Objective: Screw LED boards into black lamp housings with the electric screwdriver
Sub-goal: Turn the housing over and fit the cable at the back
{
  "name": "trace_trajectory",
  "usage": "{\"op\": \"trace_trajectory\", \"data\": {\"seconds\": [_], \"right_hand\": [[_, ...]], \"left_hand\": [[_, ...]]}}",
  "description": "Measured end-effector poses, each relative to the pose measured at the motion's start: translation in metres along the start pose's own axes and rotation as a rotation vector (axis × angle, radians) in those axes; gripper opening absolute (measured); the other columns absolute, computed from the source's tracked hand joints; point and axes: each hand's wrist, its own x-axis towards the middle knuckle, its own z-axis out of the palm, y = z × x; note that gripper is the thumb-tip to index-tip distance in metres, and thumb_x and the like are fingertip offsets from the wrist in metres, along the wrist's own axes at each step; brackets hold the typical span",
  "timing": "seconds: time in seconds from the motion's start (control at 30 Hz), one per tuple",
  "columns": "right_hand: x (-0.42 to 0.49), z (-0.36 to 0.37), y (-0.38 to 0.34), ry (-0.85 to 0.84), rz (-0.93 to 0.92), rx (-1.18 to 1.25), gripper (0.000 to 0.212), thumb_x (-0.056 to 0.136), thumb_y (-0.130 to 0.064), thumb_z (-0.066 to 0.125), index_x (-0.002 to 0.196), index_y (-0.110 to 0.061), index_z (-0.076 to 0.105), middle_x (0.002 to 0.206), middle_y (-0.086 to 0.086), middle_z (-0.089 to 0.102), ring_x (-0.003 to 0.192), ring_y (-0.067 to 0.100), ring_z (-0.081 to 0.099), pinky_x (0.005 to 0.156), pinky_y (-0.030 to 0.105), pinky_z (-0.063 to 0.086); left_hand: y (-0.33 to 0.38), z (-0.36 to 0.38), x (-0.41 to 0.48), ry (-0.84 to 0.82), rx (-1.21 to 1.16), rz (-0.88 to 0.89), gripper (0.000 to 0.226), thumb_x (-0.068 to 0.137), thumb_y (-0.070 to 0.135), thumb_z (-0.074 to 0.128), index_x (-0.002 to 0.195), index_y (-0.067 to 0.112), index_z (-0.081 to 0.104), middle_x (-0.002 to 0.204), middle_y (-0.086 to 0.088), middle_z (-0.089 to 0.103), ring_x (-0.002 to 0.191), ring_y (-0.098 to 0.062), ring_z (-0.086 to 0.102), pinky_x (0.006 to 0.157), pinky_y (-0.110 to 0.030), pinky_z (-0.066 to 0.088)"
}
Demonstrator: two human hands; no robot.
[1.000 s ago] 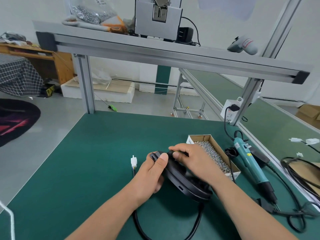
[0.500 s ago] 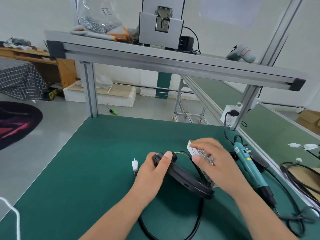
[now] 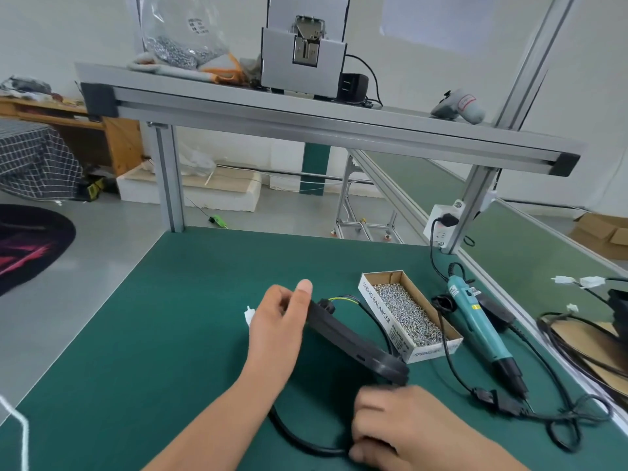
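With left hand [image 3: 275,331], gripped far end of black lamp housing [image 3: 346,341], thumb on top, just left of screw box [image 3: 380,311]. With right hand [image 3: 407,433], withdrew from over the box to the housing's near end, fingers curled at black cable [image 3: 299,440]; grip indeterminable through blur. Left electric screwdriver [image 3: 475,321] lying on tabletop [image 3: 170,334].

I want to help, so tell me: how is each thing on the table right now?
lamp housing: tipped up on edge, held
screw box: open, holds screws
electric screwdriver: lying flat, nobody holding it
left hand: grips the lamp housing
right hand: blurred by the cable, grip unclear
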Motion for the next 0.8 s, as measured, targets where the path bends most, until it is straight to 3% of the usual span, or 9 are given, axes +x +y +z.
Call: {"op": "trace_trajectory", "data": {"seconds": [0.13,0.27,0.33,0.47,0.57,0.63,0.7,0.8], "right_hand": [[0.010,0.001,-0.003,0.074,0.099,-0.091,0.022,0.087,-0.051,0.078,0.079,-0.033,0.071,0.079,-0.015,0.062,0.067,0.004,0.059,0.056,0.021,0.047],[0.011,0.007,-0.002,0.094,0.229,-0.033,0.022,0.085,-0.042,0.086,0.081,-0.025,0.072,0.083,-0.009,0.066,0.061,0.013,0.063,0.049,0.025,0.048],[0.012,0.008,0.001,0.081,0.295,-0.027,0.023,0.093,-0.045,0.075,0.088,-0.022,0.072,0.089,-0.006,0.067,0.066,0.019,0.066,0.054,0.030,0.050],[0.012,0.015,0.011,0.070,0.384,0.052,0.042,0.106,-0.057,0.045,0.109,-0.023,0.068,0.109,-0.006,0.063,0.093,0.024,0.065,0.079,0.040,0.049],[0.013,0.019,0.013,0.061,0.384,0.056,0.046,0.104,-0.062,0.037,0.108,-0.026,0.065,0.108,-0.009,0.062,0.094,0.021,0.063,0.079,0.038,0.048],[0.014,0.021,0.015,0.079,0.427,0.081,0.048,0.101,-0.066,0.033,0.104,-0.028,0.063,0.103,-0.010,0.060,0.091,0.019,0.062,0.076,0.035,0.044],[0.015,0.023,0.019,0.087,0.461,0.118,0.043,0.100,-0.066,0.037,0.102,-0.030,0.061,0.101,-0.011,0.060,0.091,0.016,0.060,0.077,0.034,0.045],[0.015,0.024,0.024,0.113,0.481,0.201,0.035,0.100,-0.061,0.049,0.097,-0.029,0.061,0.096,-0.013,0.061,0.092,0.011,0.057,0.082,0.037,0.047]], "left_hand": [[0.000,-0.006,0.006,0.021,-0.016,0.041,0.056,0.087,0.082,0.053,0.071,0.028,0.050,0.059,0.009,0.030,0.053,-0.015,0.027,0.056,-0.034,0.030],[-0.002,-0.008,0.007,0.057,0.092,0.089,0.073,0.089,0.088,0.037,0.082,0.023,0.070,0.057,0.011,0.037,0.052,-0.010,0.035,0.055,-0.028,0.037],[0.000,-0.011,0.008,0.083,0.097,0.075,0.080,0.087,0.092,0.033,0.080,0.023,0.073,0.057,0.010,0.040,0.051,-0.009,0.038,0.058,-0.031,0.038],[0.002,-0.018,0.012,0.144,0.081,0.119,0.071,0.089,0.091,0.032,0.078,0.031,0.069,0.054,0.011,0.039,0.048,-0.007,0.037,0.057,-0.032,0.037],[-0.003,-0.020,0.010,0.033,0.165,0.156,0.071,0.088,0.093,0.030,0.088,0.037,0.074,0.061,0.004,0.054,0.054,-0.013,0.048,0.061,-0.038,0.046],[-0.003,-0.018,0.007,-0.078,0.209,0.159,0.080,0.082,0.098,0.028,0.090,0.034,0.076,0.079,0.009,0.073,0.074,-0.008,0.066,0.073,-0.037,0.053],[0.000,-0.017,0.004,-0.164,0.230,0.214,0.084,0.080,0.101,0.030,0.088,0.028,0.073,0.089,0.012,0.073,0.085,-0.006,0.067,0.081,-0.035,0.053],[0.005,-0.021,-0.002,-0.325,0.136,0.333,0.077,0.084,0.097,0.038,0.097,0.031,0.075,0.096,0.021,0.073,0.090,0.001,0.066,0.082,-0.018,0.047]]}}
